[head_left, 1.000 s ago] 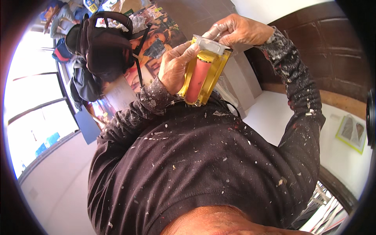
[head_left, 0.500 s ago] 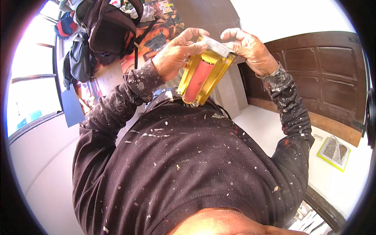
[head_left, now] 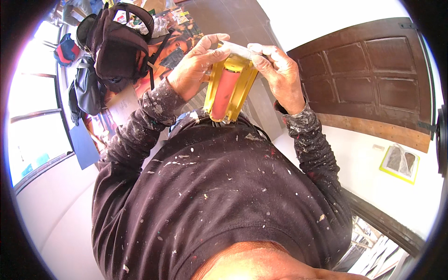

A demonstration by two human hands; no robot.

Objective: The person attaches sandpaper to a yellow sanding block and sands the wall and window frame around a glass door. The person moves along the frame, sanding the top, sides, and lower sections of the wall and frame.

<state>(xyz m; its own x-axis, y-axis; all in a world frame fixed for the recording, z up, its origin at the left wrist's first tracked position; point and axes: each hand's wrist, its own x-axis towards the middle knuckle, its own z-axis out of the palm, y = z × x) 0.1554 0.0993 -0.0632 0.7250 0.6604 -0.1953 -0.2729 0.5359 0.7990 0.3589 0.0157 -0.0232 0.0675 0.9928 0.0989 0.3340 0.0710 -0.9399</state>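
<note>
Yellow and pink are seen on the yellow tool (head_left: 241, 88), which is held up in front of the belly by two bare hands. Its far end, where a pale grey strip (head_left: 236, 49) is fixed, is tipped up and away. Its low end is pointed back at the dark shirt (head_left: 224, 186); whether the shirt is touched cannot be told. Down its middle, a pink roll (head_left: 225, 95) is set between two yellow sides.

The top left corner is pinched by the left hand (head_left: 198, 65), with the thumb and first finger bent close. The top right corner is gripped by the right hand (head_left: 280, 74), with the thumb below and a finger on top.

Off to the left, a black backpack (head_left: 119, 60) is set down on a bright picture sheet (head_left: 182, 43), near a blue and red cap (head_left: 67, 49). Over on the right, a brown door (head_left: 364, 70) is seen.
</note>
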